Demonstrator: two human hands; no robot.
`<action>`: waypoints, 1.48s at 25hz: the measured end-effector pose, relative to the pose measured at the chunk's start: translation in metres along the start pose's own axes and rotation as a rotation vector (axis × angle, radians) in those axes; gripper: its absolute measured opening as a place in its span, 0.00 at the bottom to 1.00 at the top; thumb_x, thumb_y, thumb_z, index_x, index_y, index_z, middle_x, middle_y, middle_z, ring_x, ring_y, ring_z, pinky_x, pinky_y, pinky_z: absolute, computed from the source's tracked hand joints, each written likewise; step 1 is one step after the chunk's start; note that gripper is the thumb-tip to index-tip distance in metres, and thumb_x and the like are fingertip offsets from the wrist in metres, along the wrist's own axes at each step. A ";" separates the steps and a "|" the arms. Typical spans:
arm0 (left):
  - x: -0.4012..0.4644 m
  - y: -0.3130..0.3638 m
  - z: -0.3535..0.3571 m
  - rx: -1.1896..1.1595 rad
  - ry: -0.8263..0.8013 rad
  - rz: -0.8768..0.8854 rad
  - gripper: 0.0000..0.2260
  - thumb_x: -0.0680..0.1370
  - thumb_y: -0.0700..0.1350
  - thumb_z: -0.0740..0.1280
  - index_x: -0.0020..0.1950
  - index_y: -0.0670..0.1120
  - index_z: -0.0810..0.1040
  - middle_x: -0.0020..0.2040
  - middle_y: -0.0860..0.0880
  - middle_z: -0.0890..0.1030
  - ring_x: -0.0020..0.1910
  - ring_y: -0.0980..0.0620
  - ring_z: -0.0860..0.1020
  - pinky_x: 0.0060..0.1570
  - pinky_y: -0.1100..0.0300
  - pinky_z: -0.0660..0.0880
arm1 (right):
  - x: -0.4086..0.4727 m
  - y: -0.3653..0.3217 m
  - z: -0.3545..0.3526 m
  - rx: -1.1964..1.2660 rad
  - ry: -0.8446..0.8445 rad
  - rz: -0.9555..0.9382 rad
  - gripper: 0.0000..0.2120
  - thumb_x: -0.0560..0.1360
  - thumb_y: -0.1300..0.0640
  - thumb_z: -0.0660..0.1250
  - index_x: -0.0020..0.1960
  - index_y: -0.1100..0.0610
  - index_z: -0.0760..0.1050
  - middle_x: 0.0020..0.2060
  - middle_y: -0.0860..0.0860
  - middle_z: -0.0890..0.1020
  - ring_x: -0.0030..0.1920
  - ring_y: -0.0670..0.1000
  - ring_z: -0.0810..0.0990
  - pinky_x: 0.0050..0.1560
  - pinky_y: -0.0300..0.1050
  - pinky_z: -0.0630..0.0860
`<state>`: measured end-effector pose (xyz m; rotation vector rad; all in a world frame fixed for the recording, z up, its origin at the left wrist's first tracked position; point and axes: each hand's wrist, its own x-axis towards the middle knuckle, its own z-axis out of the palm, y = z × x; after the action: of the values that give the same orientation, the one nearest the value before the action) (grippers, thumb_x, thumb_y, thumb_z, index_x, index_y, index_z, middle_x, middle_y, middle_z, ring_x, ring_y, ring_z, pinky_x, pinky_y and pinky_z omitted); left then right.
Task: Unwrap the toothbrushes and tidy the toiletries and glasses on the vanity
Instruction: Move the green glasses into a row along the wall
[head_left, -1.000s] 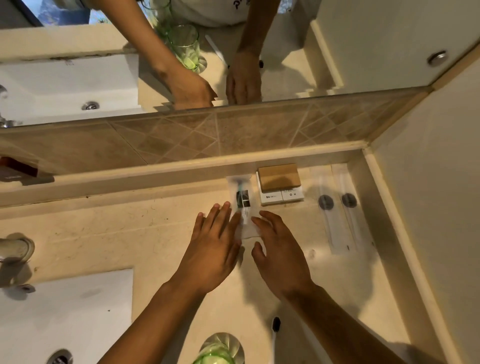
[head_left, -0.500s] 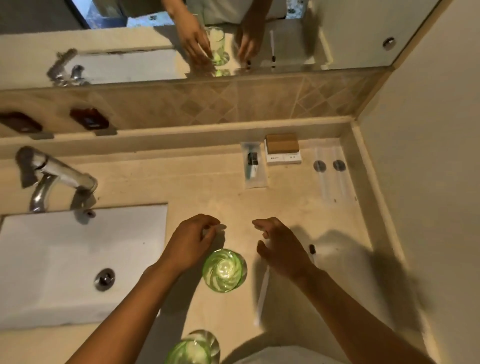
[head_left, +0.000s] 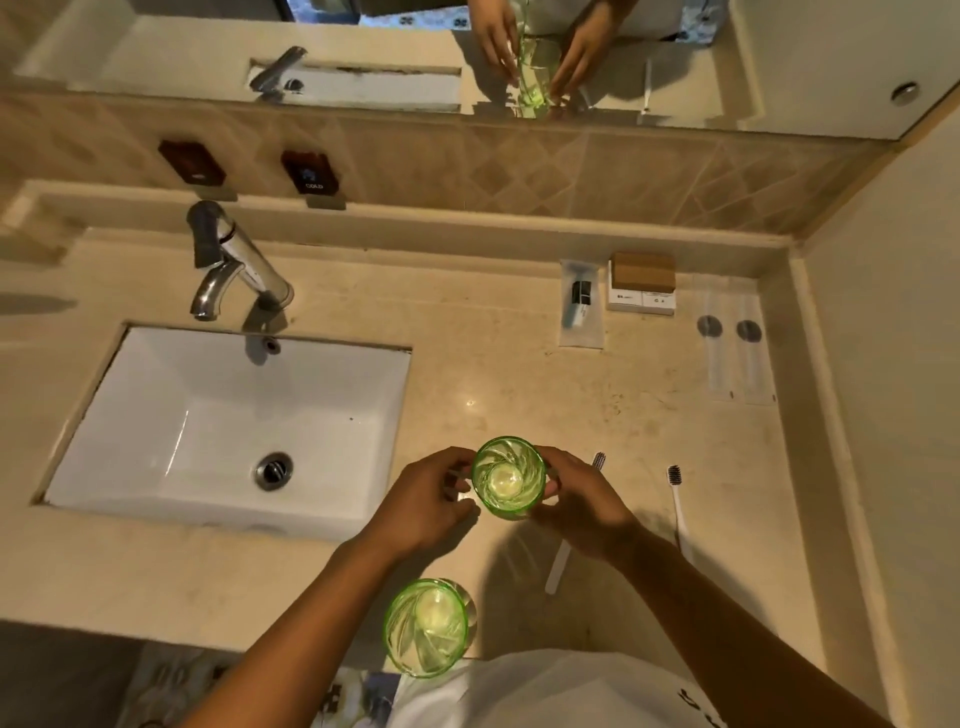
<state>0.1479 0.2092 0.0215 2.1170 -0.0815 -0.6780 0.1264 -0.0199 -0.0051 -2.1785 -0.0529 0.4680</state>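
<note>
Your left hand (head_left: 423, 506) and right hand (head_left: 582, 501) cup the far glass (head_left: 509, 477) from either side, fingers curled round its wall, thumbs toward you. It stands upright on the counter (head_left: 519, 364), in front of you and right of the sink (head_left: 234, 415). Whether it has left the surface I cannot tell.

The step in hand looks like placing this glass. Keep your grip low on the wall and even on both sides, so it does not tip as you slide or lift it. If you mean to move it back, carry it rather than drag it; the stone may catch the base. Set it down flat, then let go with both hands together.

Mind what lies close by. One toothbrush (head_left: 563, 551) runs under your right wrist, its head just beside the glass; your forearm could roll it as you reach. The second toothbrush (head_left: 678, 514) lies further right, apart from your hands. The near glass (head_left: 426, 626) sits at the counter's front edge, under your left forearm, so raise that elbow before you reach forward.

Against the back ledge lie a sachet (head_left: 581, 306), a small box (head_left: 642, 283) and two empty wrappers (head_left: 730, 353). Both brushes look unwrapped; pairing each with a glass seems the work left.
</note>
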 end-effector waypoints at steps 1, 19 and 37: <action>0.000 -0.001 0.001 -0.007 -0.004 0.006 0.21 0.70 0.37 0.73 0.60 0.53 0.78 0.48 0.52 0.82 0.47 0.52 0.81 0.49 0.60 0.78 | 0.000 0.004 0.001 0.019 0.007 -0.007 0.29 0.70 0.63 0.75 0.69 0.48 0.73 0.60 0.46 0.80 0.55 0.46 0.79 0.52 0.37 0.79; 0.085 0.032 -0.030 -0.594 0.229 0.000 0.15 0.71 0.32 0.76 0.55 0.46 0.84 0.49 0.50 0.88 0.52 0.53 0.85 0.52 0.59 0.81 | 0.084 -0.034 -0.063 0.177 0.076 0.060 0.25 0.70 0.63 0.78 0.65 0.56 0.75 0.44 0.41 0.82 0.41 0.33 0.82 0.41 0.26 0.75; 0.247 0.064 -0.036 -0.693 0.439 0.073 0.19 0.75 0.28 0.68 0.60 0.48 0.81 0.53 0.57 0.85 0.56 0.57 0.83 0.57 0.60 0.80 | 0.227 -0.028 -0.090 0.488 0.448 0.163 0.25 0.72 0.65 0.75 0.66 0.56 0.74 0.56 0.46 0.82 0.55 0.42 0.83 0.52 0.33 0.80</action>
<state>0.3872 0.1231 -0.0202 1.5318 0.2800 -0.1414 0.3718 -0.0260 -0.0054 -1.7614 0.4428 0.0577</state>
